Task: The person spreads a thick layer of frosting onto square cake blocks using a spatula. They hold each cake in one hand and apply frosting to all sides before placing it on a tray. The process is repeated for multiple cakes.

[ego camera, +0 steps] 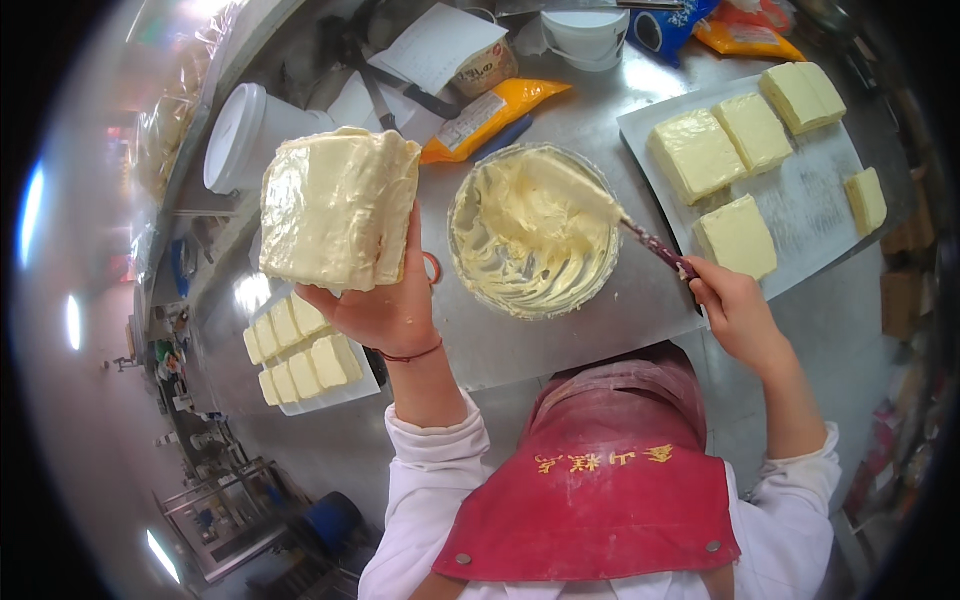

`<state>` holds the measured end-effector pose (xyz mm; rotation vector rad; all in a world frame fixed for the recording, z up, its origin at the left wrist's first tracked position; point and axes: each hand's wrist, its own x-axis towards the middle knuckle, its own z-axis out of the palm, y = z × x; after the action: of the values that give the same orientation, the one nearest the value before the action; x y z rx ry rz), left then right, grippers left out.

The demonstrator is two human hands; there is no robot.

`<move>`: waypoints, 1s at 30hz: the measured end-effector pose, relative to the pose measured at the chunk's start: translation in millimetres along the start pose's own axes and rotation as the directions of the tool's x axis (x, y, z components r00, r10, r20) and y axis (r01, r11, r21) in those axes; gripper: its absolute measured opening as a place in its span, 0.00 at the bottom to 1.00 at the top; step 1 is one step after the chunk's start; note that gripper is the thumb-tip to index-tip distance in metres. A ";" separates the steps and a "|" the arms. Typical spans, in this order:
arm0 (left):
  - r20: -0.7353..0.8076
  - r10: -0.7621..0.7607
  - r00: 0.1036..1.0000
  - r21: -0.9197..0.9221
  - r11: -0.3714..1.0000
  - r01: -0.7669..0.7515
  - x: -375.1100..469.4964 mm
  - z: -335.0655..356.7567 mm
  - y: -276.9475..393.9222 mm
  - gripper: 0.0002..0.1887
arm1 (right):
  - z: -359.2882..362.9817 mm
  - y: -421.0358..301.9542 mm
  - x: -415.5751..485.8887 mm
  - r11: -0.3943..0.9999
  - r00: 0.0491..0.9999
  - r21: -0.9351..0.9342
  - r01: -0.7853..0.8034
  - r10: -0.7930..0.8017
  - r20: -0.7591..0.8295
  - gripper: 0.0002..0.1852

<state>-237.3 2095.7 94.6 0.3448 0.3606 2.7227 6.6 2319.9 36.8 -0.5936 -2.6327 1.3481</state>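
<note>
My left hand holds up a square cake block coated in pale cream, its palm and fingers behind and beneath it. The coating is smooth on the broad face and rougher along the right side. In my right hand is the dark red handle of a cream-covered spatula. Its blade lies inside a round bowl, against the cream at the upper right. Soft pale cream lines the bowl, with streaks through which the bottom shows.
At right, a paper-lined tray carries several coated blocks. Another tray with coated blocks lies at left. Behind the bowl are an orange packet, knives, a lidded white tub and a white bucket.
</note>
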 end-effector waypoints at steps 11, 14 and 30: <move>-0.106 -0.020 0.994 -0.126 0.992 0.007 -48.7 -58.3 34.0 0.26 | 6.0 -25.3 79.2 0.719 0.851 -0.646 0.255 0.151 0.503 0.09; -0.263 -0.021 0.964 -0.287 0.956 -0.058 -61.1 -66.3 41.9 0.26 | 27.8 -25.5 92.3 0.697 0.835 -0.663 0.273 0.171 0.523 0.07; -0.070 0.003 0.998 -0.198 0.980 -0.016 -88.8 -92.2 65.0 0.32 | 54.2 8.1 115.4 0.870 0.510 -0.310 -0.384 0.479 0.715 0.14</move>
<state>-204.8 1984.1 10.4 0.1974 0.1042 2.7549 -112.1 2329.3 -9.6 -0.9020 -3.4225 1.9777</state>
